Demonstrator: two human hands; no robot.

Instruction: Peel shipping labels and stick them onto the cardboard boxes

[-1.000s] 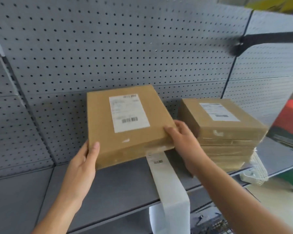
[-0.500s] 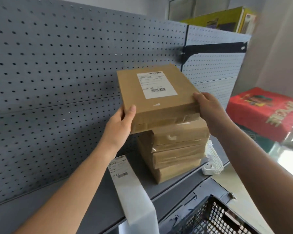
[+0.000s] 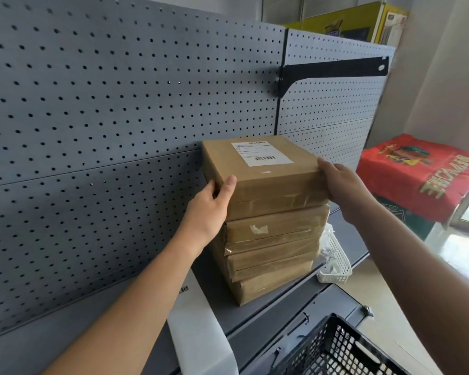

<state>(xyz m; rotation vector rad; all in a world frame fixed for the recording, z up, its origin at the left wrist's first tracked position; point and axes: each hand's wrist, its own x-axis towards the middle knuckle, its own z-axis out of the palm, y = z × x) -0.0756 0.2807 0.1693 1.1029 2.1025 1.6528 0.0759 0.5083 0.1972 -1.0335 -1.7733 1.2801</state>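
Observation:
A flat cardboard box (image 3: 257,171) with a white shipping label (image 3: 261,153) on its top rests on a stack of several similar boxes (image 3: 274,253) on the grey shelf (image 3: 295,299). My left hand (image 3: 211,209) grips the top box's front left corner, thumb on its top. My right hand (image 3: 341,182) holds its front right corner. A white strip of label backing (image 3: 198,328) with a barcode label at its far end lies on the shelf left of the stack and hangs over the front edge, partly hidden by my left forearm.
A grey pegboard wall (image 3: 119,117) rises behind the shelf, with a black bracket (image 3: 331,71) at upper right. A small white basket (image 3: 336,261) sits right of the stack. A black crate (image 3: 344,350) is below, a red cloth-covered object (image 3: 423,174) at right.
Both hands carried the labelled box from the left part of the shelf to the right and set it down on top of the stack. The camera turned right with them.

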